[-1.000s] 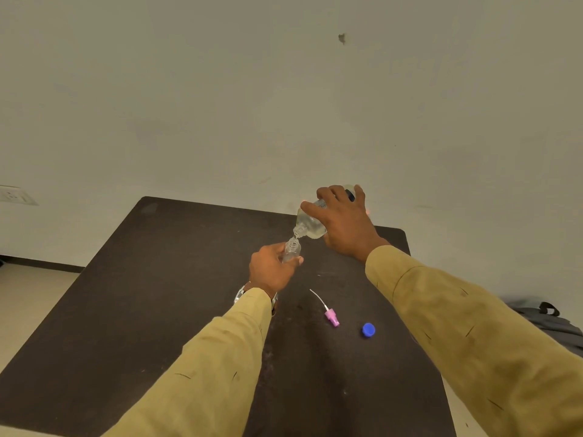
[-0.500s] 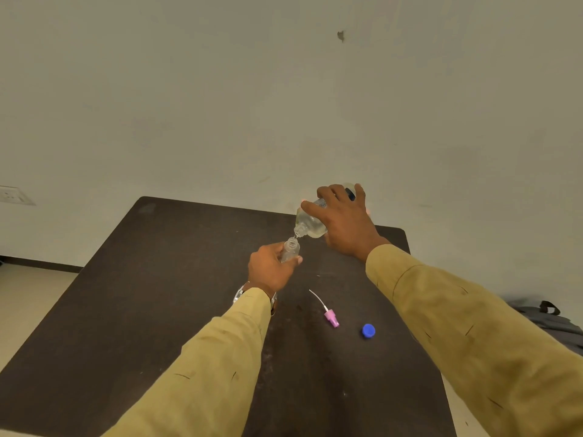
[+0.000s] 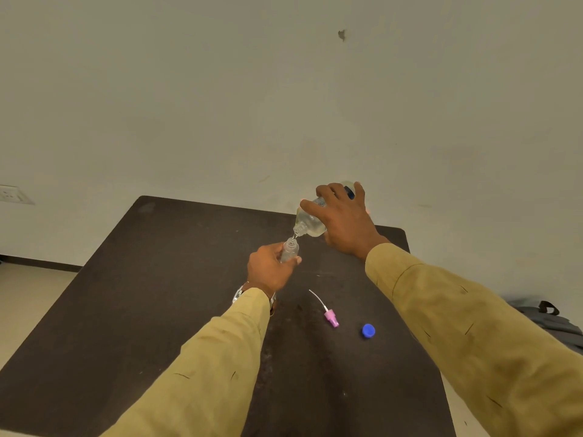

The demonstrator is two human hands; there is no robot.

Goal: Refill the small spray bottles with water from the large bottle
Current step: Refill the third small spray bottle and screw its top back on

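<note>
Hardly anything has moved: right hand still tips the clasped large bottle just above the left hand's gripped small spray bottle, mouths aligned to pour.

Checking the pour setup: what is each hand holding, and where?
Left hand holds the small spray bottle by its body; right hand holds the tilted large bottle around its body.

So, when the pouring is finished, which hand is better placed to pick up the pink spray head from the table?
Probably the right hand: it can put down the large bottle, while the left hand holds the small bottle. The pink spray head lies toward its side.
</note>
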